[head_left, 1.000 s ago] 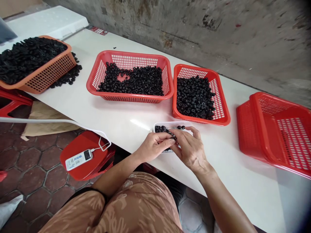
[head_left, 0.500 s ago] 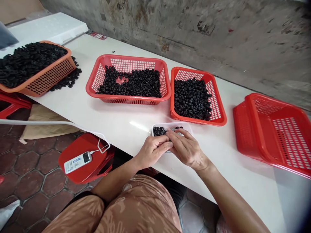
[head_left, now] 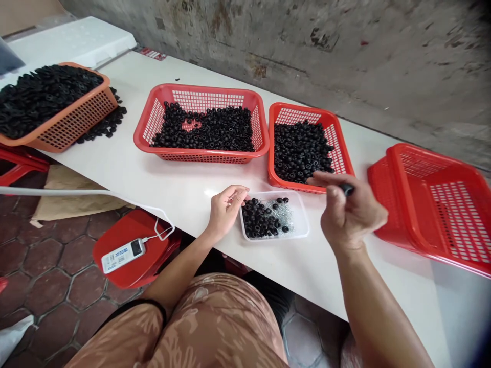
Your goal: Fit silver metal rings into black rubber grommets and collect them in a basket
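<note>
Our hands have parted since the earlier frame, when they were bunched together over the tray. Our left hand [head_left: 227, 209] now rests at the tray's 9 o'clock, open with its fingers loosely curled, holding nothing we can see, its fingertips [head_left: 244, 192] just beside a shallow white plastic tray [head_left: 274, 193]. Our right hand [head_left: 351, 212] has risen at the tray's 2 o'clock, pinching a small black ring [head_left: 347, 189] between thumb and forefinger. In the tray, a cluster of matte black rings [head_left: 259, 220] lies towards the left hand, beside glittering clear granules [head_left: 284, 214]. The white bench [head_left: 180, 179] carries the tray, with a red mesh basket of black rings [head_left: 291, 106] at its 12 o'clock, almost touching our right hand's fingers, and a second red mesh basket of black rings [head_left: 203, 87] at its 11 o'clock.
</note>
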Demonstrator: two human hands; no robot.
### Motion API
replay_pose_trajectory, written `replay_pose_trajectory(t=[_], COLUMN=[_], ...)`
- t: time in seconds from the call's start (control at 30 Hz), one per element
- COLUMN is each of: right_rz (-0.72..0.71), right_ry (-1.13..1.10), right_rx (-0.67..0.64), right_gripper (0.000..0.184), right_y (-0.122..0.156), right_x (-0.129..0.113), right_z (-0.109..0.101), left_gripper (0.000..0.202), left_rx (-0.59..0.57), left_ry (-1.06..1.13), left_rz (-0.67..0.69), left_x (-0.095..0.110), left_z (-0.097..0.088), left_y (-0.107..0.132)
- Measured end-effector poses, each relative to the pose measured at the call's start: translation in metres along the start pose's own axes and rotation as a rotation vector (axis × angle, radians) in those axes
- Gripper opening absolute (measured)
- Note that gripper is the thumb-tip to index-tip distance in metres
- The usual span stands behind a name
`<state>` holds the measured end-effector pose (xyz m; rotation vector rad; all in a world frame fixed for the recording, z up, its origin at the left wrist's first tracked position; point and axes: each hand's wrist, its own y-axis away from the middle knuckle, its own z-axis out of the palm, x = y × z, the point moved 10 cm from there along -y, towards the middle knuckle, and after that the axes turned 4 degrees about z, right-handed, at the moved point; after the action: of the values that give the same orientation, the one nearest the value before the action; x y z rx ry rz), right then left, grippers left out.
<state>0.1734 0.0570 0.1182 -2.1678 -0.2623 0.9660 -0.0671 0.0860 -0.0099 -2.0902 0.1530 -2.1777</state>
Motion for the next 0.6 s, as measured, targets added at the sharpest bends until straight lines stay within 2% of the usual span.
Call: replay_pose_trajectory(t=[0.1,0.13,0.2,0.23,0.3,0.37,0.5,0.53,0.6], right_rz=[0.151,0.188,0.225,0.238,0.235,0.204,0.209,0.221,0.248], right_ry=[-0.055,-0.052,-0.047,-0.014,0.075,0.128,0.245,0.346,0.509], right_rx=[0.097,0.081,0.053,0.031,-0.044,-0.2,-0.719,-0.814,-0.91], right_gripper=[0.029,0.032,0.05,0.049,0.03,0.021,0.019,0.018,0.02], right_y=[-0.031,-0.04,-0.048,-0.047,-0.035,-0.013,0.052,0.066,0.083], right_x=[0.029,0.038,0.047,0.05,0.048,0.042,0.041,0.045,0.053], right_z=[0.0,0.003,0.008,0.009,0.014,0.029,0.083,0.093,0.105], left_gripper=[0.029,0.028,0.028,0.027,0.027,0.025,0.022,0.022,0.024], left_rx=[-0.013,-0.021,-0.043,-0.054,-0.082,-0.13,-0.264,-0.292,-0.336], left_ry=[-0.006,-0.012,-0.027,-0.038,-0.073,-0.12,-0.214,-0.236,-0.262], left_rz=[0.021,0.028,0.044,0.054,0.075,0.103,0.177,0.195,0.219], left_x=[-0.004,-0.004,-0.004,-0.004,-0.002,0.001,0.01,0.011,0.012], left_z=[0.007,0.009,0.013,0.015,0.022,0.032,0.062,0.068,0.078], left_y=[-0.009,-0.013,-0.02,-0.023,-0.031,-0.038,-0.046,-0.047,-0.046])
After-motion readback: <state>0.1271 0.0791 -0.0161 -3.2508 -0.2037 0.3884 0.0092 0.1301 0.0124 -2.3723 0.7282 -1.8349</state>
